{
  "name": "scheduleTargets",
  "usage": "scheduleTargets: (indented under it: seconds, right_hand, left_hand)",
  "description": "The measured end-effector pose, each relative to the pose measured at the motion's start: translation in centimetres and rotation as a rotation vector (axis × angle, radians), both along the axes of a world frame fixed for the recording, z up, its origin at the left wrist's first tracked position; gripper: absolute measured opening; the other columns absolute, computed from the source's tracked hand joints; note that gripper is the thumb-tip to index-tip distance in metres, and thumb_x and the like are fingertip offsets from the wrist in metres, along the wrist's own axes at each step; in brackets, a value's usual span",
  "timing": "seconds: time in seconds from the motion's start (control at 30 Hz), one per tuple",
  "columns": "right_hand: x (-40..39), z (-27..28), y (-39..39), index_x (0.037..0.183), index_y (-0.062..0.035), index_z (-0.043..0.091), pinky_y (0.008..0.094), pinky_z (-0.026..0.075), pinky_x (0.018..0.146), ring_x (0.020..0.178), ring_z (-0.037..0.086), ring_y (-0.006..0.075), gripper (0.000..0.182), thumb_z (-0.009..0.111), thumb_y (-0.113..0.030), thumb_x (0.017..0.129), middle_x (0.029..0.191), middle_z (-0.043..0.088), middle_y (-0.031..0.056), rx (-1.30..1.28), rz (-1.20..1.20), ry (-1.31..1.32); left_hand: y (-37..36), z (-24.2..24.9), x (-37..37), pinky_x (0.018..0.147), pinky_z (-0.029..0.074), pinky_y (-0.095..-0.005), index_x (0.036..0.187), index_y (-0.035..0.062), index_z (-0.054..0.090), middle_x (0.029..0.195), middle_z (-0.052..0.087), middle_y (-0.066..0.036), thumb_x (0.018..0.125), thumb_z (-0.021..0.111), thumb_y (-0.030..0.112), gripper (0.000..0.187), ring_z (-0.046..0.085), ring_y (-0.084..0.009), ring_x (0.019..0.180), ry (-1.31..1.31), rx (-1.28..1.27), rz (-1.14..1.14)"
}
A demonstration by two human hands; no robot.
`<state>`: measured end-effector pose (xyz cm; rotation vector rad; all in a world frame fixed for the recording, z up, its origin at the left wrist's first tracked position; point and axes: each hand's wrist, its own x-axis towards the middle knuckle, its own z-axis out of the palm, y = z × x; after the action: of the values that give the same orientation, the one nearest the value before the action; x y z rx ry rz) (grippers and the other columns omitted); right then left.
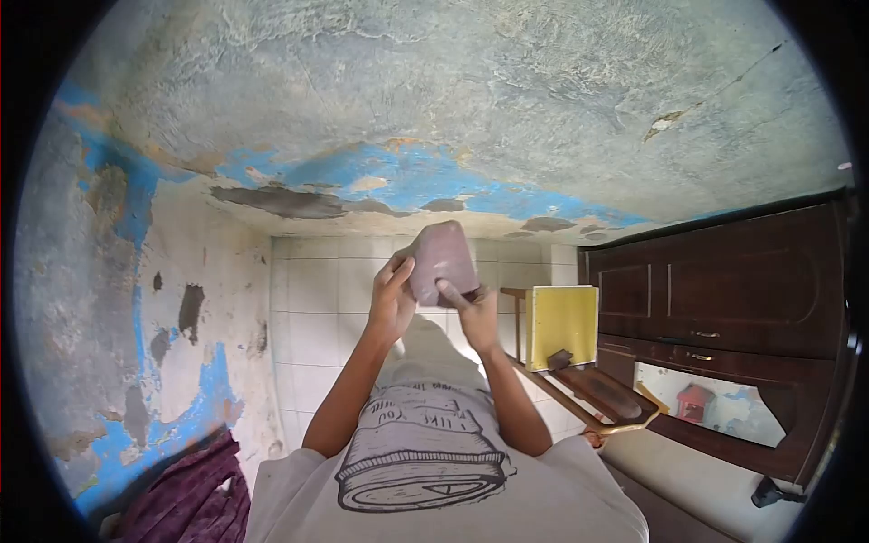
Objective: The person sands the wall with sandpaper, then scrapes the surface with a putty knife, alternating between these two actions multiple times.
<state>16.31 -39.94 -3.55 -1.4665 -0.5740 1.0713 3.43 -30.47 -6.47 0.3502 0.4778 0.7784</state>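
Observation:
Both hands hold a dull pink sheet [444,258], which looks like sandpaper, up in front of my chest. My left hand [393,288] is closed on its left edge, thumb and fingers around the side. At the lower right corner, my right hand [476,317] grips it with the thumb pressed on the near face. The fingers behind the sheet are partly hidden. Ahead of the hands is a wall [543,109] with rough grey plaster and peeling blue paint.
On my right stands a wooden chair [615,398] beside a yellow panel [563,326], with a small dark piece [560,359] at the panel's lower edge. Dark wooden cabinets [751,271] line the right. Purple cloth [195,493] hangs at lower left. White tiles [312,285] cover the floor.

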Motion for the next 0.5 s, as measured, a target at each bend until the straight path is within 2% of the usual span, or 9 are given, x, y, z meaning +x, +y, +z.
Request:
scheduleTargets:
  seconds: [0.03,0.1,0.13,0.2,0.23,0.27,0.3,0.33,0.5]
  right_hand:
    - [-1.0,0.1,-0.8,0.104,0.0066,0.071,0.0280,0.056,0.068,0.076,0.068,0.0130,0.030,0.078,-0.019,0.089,0.089,0.073,0.0102,0.026,-0.030,-0.018]
    - [-1.8,-0.6,-2.8,0.093,0.0056,0.072,0.0254,0.050,0.059,0.066,0.063,0.0100,0.032,0.081,-0.025,0.087,0.076,0.070,0.0081,-0.095,0.050,-0.024]
    - [-2.3,-0.7,-3.8,0.090,0.0051,0.072,0.0250,0.048,0.056,0.063,0.061,0.0094,0.033,0.081,-0.027,0.087,0.073,0.068,0.0070,-0.129,0.082,-0.003]
    - [-2.9,-0.6,-5.2,0.083,0.0042,0.071,0.0242,0.044,0.052,0.057,0.057,0.0082,0.036,0.083,-0.030,0.085,0.065,0.064,0.0049,-0.180,0.137,0.041]
    - [-2.9,-0.6,-5.4,0.083,0.0031,0.071,0.0242,0.043,0.051,0.056,0.056,0.0081,0.034,0.082,-0.029,0.085,0.065,0.064,0.0042,-0.203,0.166,-0.008]
    - [-3.0,-0.7,-6.0,0.082,0.0020,0.071,0.0242,0.043,0.051,0.055,0.055,0.0079,0.032,0.082,-0.028,0.086,0.065,0.064,0.0034,-0.232,0.192,-0.052]
    - [-3.2,-0.7,-6.7,0.081,0.0008,0.071,0.0241,0.042,0.051,0.054,0.054,0.0077,0.030,0.081,-0.026,0.087,0.065,0.063,0.0027,-0.262,0.215,-0.090]
    - [-3.3,-0.7,-6.8,0.078,0.0038,0.071,0.0248,0.043,0.050,0.053,0.055,0.0081,0.040,0.085,-0.033,0.082,0.060,0.061,0.0031,-0.282,0.212,-0.129]
    - [-3.9,-0.6,-5.8,0.079,0.0048,0.072,0.0258,0.044,0.049,0.052,0.056,0.0095,0.041,0.085,-0.034,0.082,0.061,0.064,0.0049,-0.129,0.141,-0.111]
  left_hand:
    - [-1.2,-0.2,-0.4,0.100,0.046,-0.0337,0.136,0.0003,0.045,0.127,0.056,-0.009,0.098,0.065,0.018,0.046,0.055,-0.0175,0.118,-0.003,0.005,-0.001]
    - [-3.9,0.6,-1.6,0.102,0.046,-0.0331,0.139,-0.0002,0.043,0.128,0.055,-0.009,0.099,0.064,0.020,0.050,0.055,-0.0175,0.119,0.008,0.009,-0.001]
    - [-5.4,-1.9,-2.1,0.099,0.048,-0.0353,0.143,0.0006,0.039,0.128,0.055,-0.010,0.101,0.061,0.022,0.051,0.056,-0.0192,0.117,0.024,-0.030,0.000]
    - [-7.4,-1.8,-3.8,0.096,0.051,-0.0380,0.144,0.0026,0.038,0.127,0.055,-0.011,0.102,0.059,0.023,0.051,0.058,-0.0206,0.116,-0.141,-0.075,-0.069]
    - [-8.1,-1.6,-4.2,0.095,0.052,-0.0393,0.144,0.0036,0.038,0.127,0.055,-0.011,0.102,0.059,0.024,0.051,0.058,-0.0213,0.115,-0.223,-0.094,-0.105]
    - [-9.0,-1.4,-4.4,0.090,0.054,-0.0430,0.145,0.0066,0.037,0.127,0.056,-0.011,0.103,0.057,0.025,0.050,0.060,-0.0238,0.113,-0.190,-0.114,-0.076]
    - [-9.5,-1.4,-4.7,0.091,0.053,-0.0434,0.145,0.0069,0.037,0.127,0.056,-0.011,0.103,0.057,0.025,0.050,0.059,-0.0243,0.114,-0.184,-0.125,-0.076]
    - [-10.0,-1.4,-5.1,0.092,0.053,-0.0437,0.145,0.0072,0.038,0.127,0.056,-0.011,0.103,0.057,0.025,0.049,0.059,-0.0247,0.115,-0.174,-0.135,-0.079]
    - [-10.1,-0.4,-5.0,0.099,0.050,-0.0452,0.145,0.0082,0.038,0.133,0.054,-0.011,0.104,0.055,0.027,0.048,0.055,-0.0263,0.122,-0.201,-0.248,0.006]
